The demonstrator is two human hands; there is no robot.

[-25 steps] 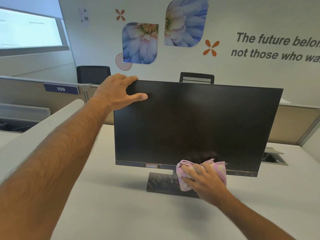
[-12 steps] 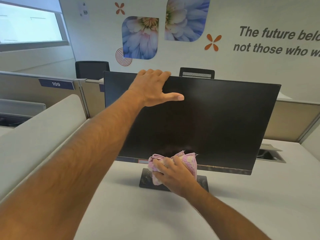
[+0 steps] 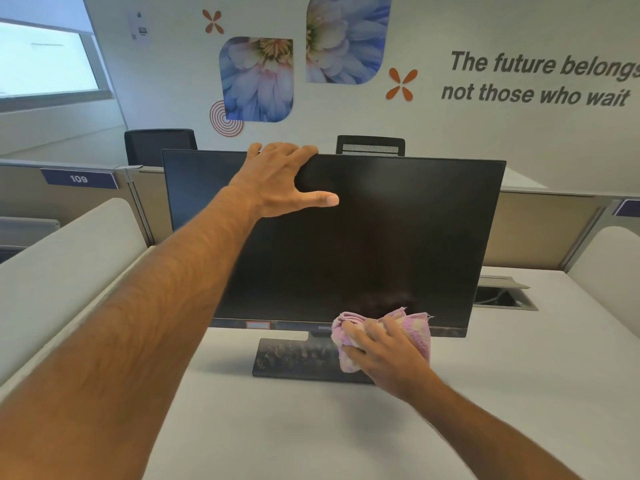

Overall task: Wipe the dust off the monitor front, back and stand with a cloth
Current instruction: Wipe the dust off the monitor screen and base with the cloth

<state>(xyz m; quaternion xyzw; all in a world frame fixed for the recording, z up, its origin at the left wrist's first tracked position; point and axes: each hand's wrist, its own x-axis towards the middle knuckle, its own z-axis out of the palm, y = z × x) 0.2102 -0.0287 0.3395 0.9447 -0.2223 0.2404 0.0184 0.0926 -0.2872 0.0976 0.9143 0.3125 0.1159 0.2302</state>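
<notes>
1 monitor (image 3: 363,237), 1 cloth (image 3: 412,327), 2 hands (image 3: 277,178)

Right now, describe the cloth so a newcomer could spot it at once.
Find the black monitor on the white desk. At its bottom edge, above the dusty stand, the right hand grips the cloth, the only pink, fluffy thing there.

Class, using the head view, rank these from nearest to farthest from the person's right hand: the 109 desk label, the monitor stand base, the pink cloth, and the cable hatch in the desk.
1. pink cloth: gripped in the right hand.
2. monitor stand base: just left of the hand, on the desk.
3. cable hatch: farther right and back, set in the desk.
4. 109 desk label: far left on the partition.
</notes>
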